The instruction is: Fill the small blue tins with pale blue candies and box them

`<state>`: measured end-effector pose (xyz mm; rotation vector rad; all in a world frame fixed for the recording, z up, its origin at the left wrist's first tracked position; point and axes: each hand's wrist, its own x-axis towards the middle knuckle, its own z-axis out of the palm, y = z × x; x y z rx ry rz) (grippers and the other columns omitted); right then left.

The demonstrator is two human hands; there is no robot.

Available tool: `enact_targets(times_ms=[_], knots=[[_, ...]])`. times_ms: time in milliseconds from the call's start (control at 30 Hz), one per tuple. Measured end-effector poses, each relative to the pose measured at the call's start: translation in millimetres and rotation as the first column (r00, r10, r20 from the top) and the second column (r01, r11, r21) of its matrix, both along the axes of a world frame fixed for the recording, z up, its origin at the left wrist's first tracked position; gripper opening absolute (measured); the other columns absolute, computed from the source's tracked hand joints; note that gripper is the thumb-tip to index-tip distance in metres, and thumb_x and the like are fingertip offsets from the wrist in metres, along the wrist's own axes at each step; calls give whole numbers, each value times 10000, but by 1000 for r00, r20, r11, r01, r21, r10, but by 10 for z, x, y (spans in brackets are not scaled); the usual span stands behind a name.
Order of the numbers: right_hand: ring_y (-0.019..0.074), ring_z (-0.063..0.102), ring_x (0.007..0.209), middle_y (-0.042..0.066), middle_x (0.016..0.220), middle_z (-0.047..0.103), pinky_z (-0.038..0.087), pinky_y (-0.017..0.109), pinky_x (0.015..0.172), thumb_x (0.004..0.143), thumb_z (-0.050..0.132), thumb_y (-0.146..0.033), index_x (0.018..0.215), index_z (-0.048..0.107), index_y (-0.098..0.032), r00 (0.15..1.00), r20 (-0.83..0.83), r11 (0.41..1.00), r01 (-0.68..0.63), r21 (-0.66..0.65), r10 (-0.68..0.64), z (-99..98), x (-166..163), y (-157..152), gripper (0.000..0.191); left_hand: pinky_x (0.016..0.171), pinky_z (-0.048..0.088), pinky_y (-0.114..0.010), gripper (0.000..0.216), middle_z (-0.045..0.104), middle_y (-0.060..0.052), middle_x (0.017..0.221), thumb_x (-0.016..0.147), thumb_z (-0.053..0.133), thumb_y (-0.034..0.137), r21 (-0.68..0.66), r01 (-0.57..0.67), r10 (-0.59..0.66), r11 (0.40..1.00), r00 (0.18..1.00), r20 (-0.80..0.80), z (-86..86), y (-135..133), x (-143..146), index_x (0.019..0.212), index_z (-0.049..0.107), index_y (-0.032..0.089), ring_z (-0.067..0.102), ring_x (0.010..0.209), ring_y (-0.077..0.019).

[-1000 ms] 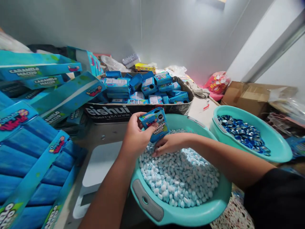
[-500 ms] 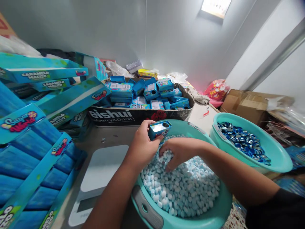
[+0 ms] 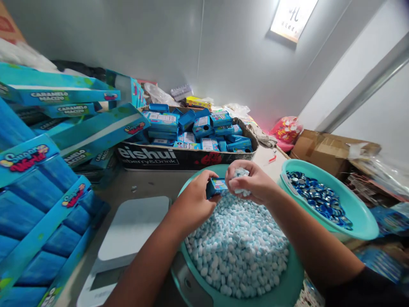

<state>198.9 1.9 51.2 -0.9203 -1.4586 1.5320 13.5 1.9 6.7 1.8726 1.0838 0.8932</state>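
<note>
My left hand [image 3: 198, 202] grips a small blue tin [image 3: 218, 185] above a turquoise tub [image 3: 292, 279] filled with pale blue and white candies [image 3: 238, 251]. Beside the tin's right end, my right hand [image 3: 252, 181] is closed around a clump of the same candies, some showing between thumb and fingers. The fingers of this hand hide the tin's right end, so I cannot tell whether they touch it.
A white scale [image 3: 136, 226] lies left of the tub. Behind stands a carton [image 3: 188, 158] of blue tins. Stacked blue display boxes [image 3: 72, 149] fill the left. A second turquoise tub [image 3: 361, 226] on the right holds blue and silver lids [image 3: 319, 198].
My right hand has risen out of the candies with a handful and moved up beside the tin. The tin, in my left hand, has turned, so its printed side shows now.
</note>
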Motion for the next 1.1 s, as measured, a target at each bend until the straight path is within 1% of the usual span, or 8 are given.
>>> enact_targets(times_ms=[67, 200, 300, 400, 567, 767, 900, 1100], knots=[[60, 448, 424, -61, 570, 552, 286, 131, 336, 698, 809, -297, 754, 592, -201, 987, -112, 993, 115, 11, -113, 4, -23, 22, 245, 752, 468, -316, 355, 652, -10, 969, 786, 665, 237, -30, 35, -33, 999, 998, 44, 9, -9, -3, 1120, 545, 237, 624, 853, -194], [49, 422, 437, -77, 586, 518, 234, 109, 327, 681, 763, -242, 732, 543, -212, 916, -275, 954, 299, -12, -290, 30, -89, 69, 227, 698, 465, -303, 328, 656, -4, 928, 786, 659, 227, -54, 97, -93, 994, 993, 67, 9, -22, -18, 1093, 541, 239, 621, 800, -185], [45, 415, 461, -79, 614, 515, 219, 107, 332, 673, 754, -243, 745, 514, -217, 866, -317, 918, 395, -43, -387, 4, -135, 104, 252, 759, 471, -334, 330, 660, -30, 1004, 774, 660, 213, -6, 113, -113, 994, 993, 44, -8, -30, -27, 1085, 554, 240, 624, 876, -210], [45, 415, 477, -81, 625, 511, 234, 112, 345, 675, 762, -244, 760, 502, -218, 825, -330, 884, 464, -66, -458, -58, -164, 135, 275, 803, 467, -353, 351, 649, -46, 1069, 776, 659, 229, 22, 135, -136, 991, 990, 32, -21, -37, -35, 1109, 551, 244, 620, 929, -225], [47, 428, 492, -74, 644, 512, 252, 121, 362, 684, 756, -244, 766, 515, -212, 826, -322, 883, 462, -86, -463, -133, -199, 141, 257, 750, 441, -338, 326, 651, -26, 985, 780, 633, 218, -11, 170, -170, 985, 985, -39, -16, -44, -51, 1084, 518, 251, 618, 889, -226], [54, 445, 508, -65, 661, 525, 261, 128, 369, 686, 753, -225, 729, 509, -209, 831, -288, 872, 490, -25, -475, -154, -220, 122, 248, 735, 434, -338, 313, 646, -57, 992, 775, 615, 220, 2, 168, -168, 986, 985, -26, -45, -46, -47, 1069, 510, 232, 607, 888, -240], [55, 438, 506, -66, 657, 515, 259, 138, 378, 685, 732, -214, 731, 485, -210, 815, -281, 855, 518, -40, -507, -164, -223, 127, 252, 743, 440, -336, 305, 635, -53, 972, 789, 598, 238, -6, 157, -158, 988, 987, -41, -72, -41, -37, 1077, 497, 237, 604, 899, -247], [63, 463, 539, -69, 668, 510, 335, 163, 435, 692, 726, -231, 763, 464, -223, 819, -249, 853, 518, -69, -517, -184, -214, 142, 272, 701, 436, -324, 334, 645, -47, 965, 791, 592, 227, 6, 162, -162, 987, 986, -31, -93, -39, -37, 1107, 484, 249, 618, 852, -238]])
